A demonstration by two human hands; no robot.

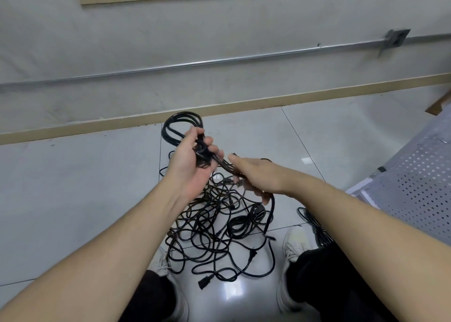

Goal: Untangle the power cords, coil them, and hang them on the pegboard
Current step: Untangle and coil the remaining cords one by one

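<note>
Coiling goes best with even loops: the left hand (195, 158) grips the coil (181, 126) above the floor (73, 187), the right hand (256, 175) feeding cord from the tangle (219, 229) between the feet.

Grey wall (170, 29) with metal conduit (219, 59) and junction box (396, 40); tan baseboard (244, 104); glossy tiled floor (73, 187); perforated metal seat (419, 195), right edge.

Black coiled cord (181, 126) held aloft above tangled cords (219, 226) on floor.
</note>
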